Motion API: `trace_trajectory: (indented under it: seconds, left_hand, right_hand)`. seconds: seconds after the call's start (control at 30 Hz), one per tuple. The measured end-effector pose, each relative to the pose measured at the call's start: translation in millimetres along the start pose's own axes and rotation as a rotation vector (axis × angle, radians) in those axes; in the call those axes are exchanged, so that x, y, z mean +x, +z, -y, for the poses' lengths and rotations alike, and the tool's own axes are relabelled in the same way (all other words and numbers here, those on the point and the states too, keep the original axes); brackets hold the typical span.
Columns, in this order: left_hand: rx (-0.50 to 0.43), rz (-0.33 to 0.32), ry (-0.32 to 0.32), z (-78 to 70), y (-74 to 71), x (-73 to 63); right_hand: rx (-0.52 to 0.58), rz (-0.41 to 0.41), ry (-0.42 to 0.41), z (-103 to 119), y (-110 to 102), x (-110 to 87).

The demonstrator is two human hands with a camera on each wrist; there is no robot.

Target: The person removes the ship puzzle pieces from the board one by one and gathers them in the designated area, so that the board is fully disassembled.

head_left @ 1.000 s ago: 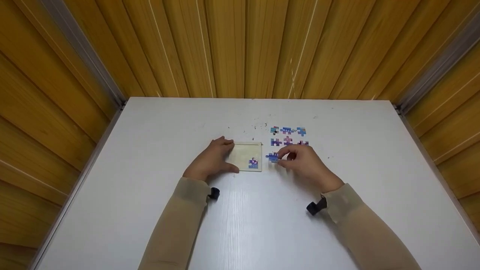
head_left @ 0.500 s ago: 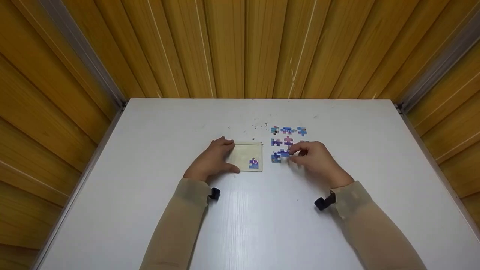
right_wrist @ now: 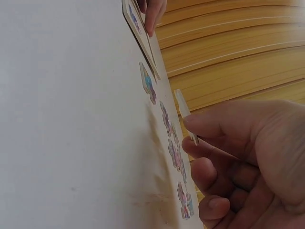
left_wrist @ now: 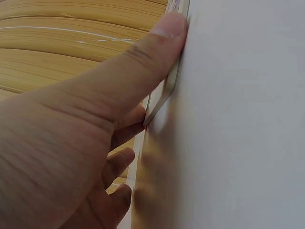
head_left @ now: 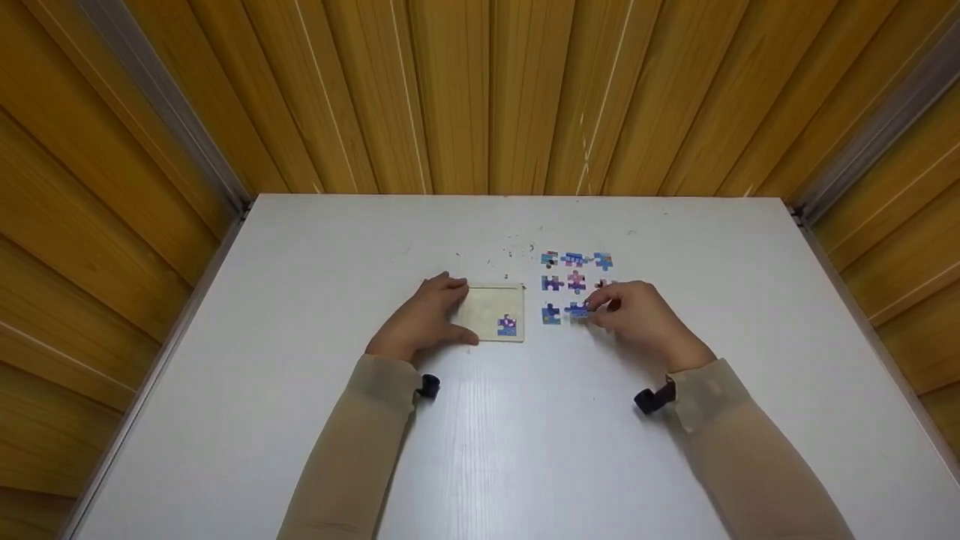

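My left hand (head_left: 420, 319) grips the left side of a shallow, pale square puzzle tray (head_left: 491, 301), thumb on the near edge and fingers on the far edge. One purple-and-blue jigsaw piece (head_left: 507, 325) lies in the tray's near right corner. Right of the tray, my right hand (head_left: 637, 319) pinches another blue-purple jigsaw piece (head_left: 577, 309) between thumb and index finger. The right wrist view shows this held piece (right_wrist: 182, 104) edge-on, raised off the table. A loose piece (head_left: 551, 314) lies just left of it.
Two rows of loose jigsaw pieces (head_left: 576, 282) lie beyond my right hand, which partly covers the rightmost one. Small dark specks (head_left: 514, 247) dot the white table (head_left: 480, 450) behind the tray. Yellow corrugated panels (head_left: 450, 97) stand around the table's back and sides.
My right hand has moved right with the pinched piece, away from the tray, uncovering the loose piece on the left. My left hand and the tray have stayed in place.
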State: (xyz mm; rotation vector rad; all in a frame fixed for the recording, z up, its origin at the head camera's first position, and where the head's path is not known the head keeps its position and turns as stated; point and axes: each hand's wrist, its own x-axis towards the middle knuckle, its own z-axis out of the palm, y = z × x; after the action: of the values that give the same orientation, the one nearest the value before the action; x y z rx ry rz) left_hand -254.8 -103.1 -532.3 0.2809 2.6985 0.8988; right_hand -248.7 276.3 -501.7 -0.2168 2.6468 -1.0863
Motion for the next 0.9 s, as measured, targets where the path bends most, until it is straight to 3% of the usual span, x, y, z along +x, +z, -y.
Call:
trace_trajectory:
  seconds: [0.23,0.67,0.9]
  left_hand:
    - [0.016,-0.002,0.026,1.0,-1.0,0.7]
    - [0.02,-0.002,0.039,2.5,0.0,1.8]
    - [0.012,0.003,0.032,1.9,-0.6,1.0]
  right_hand:
    - [-0.034,0.01,0.038,-1.7,-1.4,2.1]
    - [-0.104,-0.016,0.002,-6.5,3.5,2.1]
    - [-0.165,-0.046,-0.058,-6.7,7.2,0.9]
